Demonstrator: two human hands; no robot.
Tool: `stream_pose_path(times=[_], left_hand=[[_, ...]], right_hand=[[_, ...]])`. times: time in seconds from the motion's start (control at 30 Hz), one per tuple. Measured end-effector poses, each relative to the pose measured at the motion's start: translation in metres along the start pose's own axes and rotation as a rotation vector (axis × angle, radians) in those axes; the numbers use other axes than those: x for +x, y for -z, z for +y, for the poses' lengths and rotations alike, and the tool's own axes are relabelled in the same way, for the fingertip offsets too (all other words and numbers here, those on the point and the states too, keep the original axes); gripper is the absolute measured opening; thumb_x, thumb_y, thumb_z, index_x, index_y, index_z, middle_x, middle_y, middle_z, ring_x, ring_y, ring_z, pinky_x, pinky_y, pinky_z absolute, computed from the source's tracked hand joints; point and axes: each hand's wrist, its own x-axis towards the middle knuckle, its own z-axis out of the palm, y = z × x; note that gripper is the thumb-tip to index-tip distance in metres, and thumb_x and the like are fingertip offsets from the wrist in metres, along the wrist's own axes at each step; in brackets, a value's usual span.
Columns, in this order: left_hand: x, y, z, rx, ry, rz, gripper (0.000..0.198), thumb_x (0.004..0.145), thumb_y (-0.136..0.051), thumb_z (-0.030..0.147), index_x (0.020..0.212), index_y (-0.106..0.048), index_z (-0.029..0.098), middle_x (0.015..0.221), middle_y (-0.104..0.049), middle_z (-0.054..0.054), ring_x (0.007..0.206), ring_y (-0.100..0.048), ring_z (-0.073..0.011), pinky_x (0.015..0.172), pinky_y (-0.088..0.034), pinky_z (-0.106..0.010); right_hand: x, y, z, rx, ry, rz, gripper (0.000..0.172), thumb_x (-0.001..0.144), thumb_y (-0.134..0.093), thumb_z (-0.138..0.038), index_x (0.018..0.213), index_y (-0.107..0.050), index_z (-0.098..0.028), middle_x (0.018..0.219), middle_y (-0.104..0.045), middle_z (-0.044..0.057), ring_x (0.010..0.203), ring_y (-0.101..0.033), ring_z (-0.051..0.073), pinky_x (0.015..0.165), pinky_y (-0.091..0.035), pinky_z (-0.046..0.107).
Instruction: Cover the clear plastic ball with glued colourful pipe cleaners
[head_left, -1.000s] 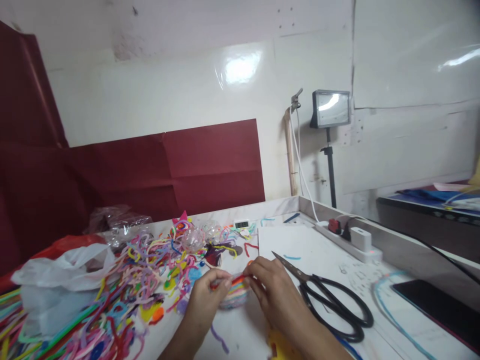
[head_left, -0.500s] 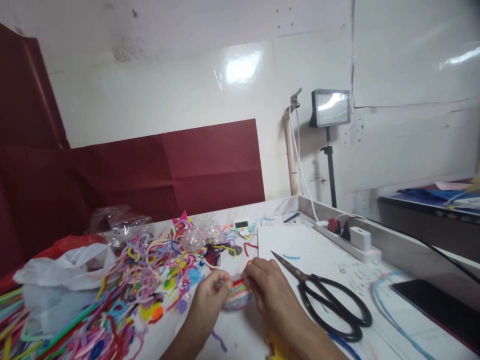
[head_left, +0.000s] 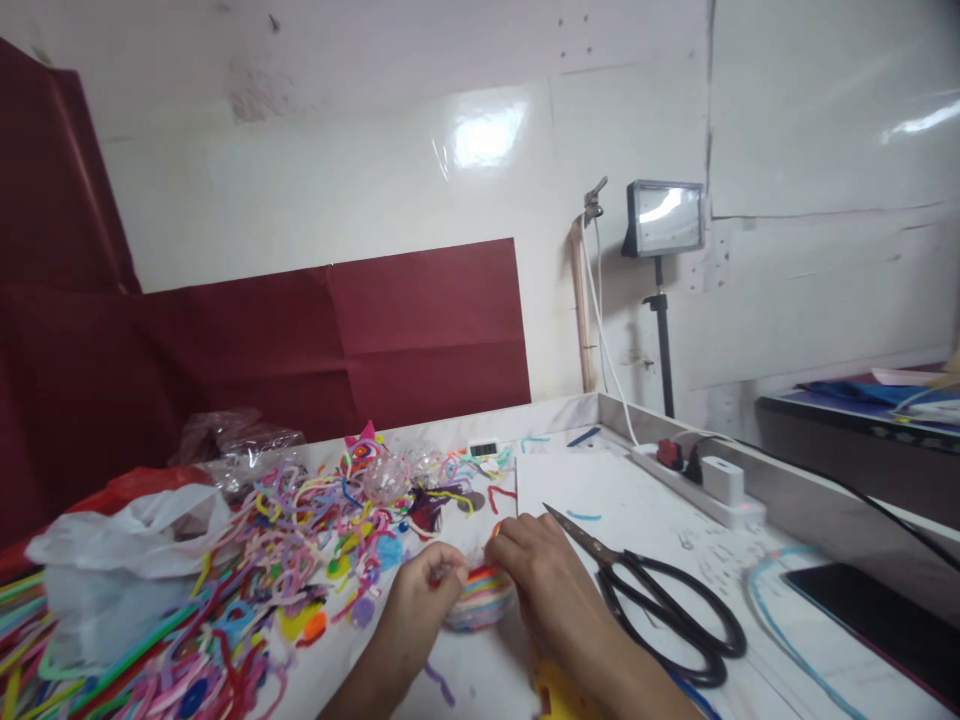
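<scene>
Between my two hands is a rounded piece wrapped in rows of coloured pipe cleaners [head_left: 484, 600], striped orange, yellow, blue and pink. My left hand [head_left: 429, 590] is closed at its left edge, with thumb and forefinger pinched together; the exact spot it grips is hard to see. My right hand [head_left: 544, 575] curls over the right side of the piece, its fingertips hidden behind the knuckles. Under my right wrist lies a yellow object [head_left: 559, 690], mostly covered. Black-handled scissors [head_left: 645, 590] rest to the right of my right hand.
Loose pipe cleaners [head_left: 277, 560] and craft bits pile up on the left beside a white plastic bag [head_left: 127, 570]. A small digital clock [head_left: 483, 450] stands at the back. On the right are a power strip [head_left: 739, 512], a phone [head_left: 870, 620] and a white sheet [head_left: 577, 480].
The striped piece shows more of its surface between my hands now. My left hand has shifted very slightly; my right hand stays nearly in place.
</scene>
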Motion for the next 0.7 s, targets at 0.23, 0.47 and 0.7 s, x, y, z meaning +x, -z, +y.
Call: stream_pose_path(times=[0.23, 0.47, 0.7], left_hand=[[0.003, 0.001, -0.005, -0.037, 0.024, -0.003, 0.011, 0.068, -0.062, 0.026, 0.068, -0.059, 0.016, 0.059, -0.049, 0.004, 0.058, -0.043, -0.0132, 0.055, -0.032, -0.023], [0.002, 0.002, -0.008, -0.14, 0.044, 0.004, 0.013, 0.07, -0.064, 0.027, 0.071, -0.061, 0.015, 0.059, -0.051, 0.004, 0.056, -0.045, -0.0125, 0.054, -0.034, -0.022], [0.008, 0.008, -0.015, -0.241, 0.03, 0.134, 0.015, 0.069, -0.067, 0.029, 0.074, -0.064, 0.015, 0.062, -0.06, 0.002, 0.058, -0.052, -0.0138, 0.056, -0.038, -0.022]], right_hand=[[0.0, 0.0, 0.002, -0.07, 0.033, -0.011, 0.016, 0.085, -0.061, -0.009, 0.075, -0.062, -0.021, 0.078, -0.063, -0.002, 0.076, -0.052, 0.015, 0.069, -0.027, 0.03], [0.0, -0.004, 0.006, 0.035, -0.011, 0.036, 0.019, 0.086, -0.057, -0.006, 0.077, -0.063, -0.021, 0.079, -0.064, -0.002, 0.078, -0.055, 0.016, 0.074, -0.031, 0.03], [-0.001, 0.009, 0.01, 0.175, -0.053, 0.172, 0.02, 0.089, -0.047, -0.009, 0.091, -0.064, -0.019, 0.089, -0.064, 0.005, 0.082, -0.059, 0.019, 0.075, -0.041, 0.03]])
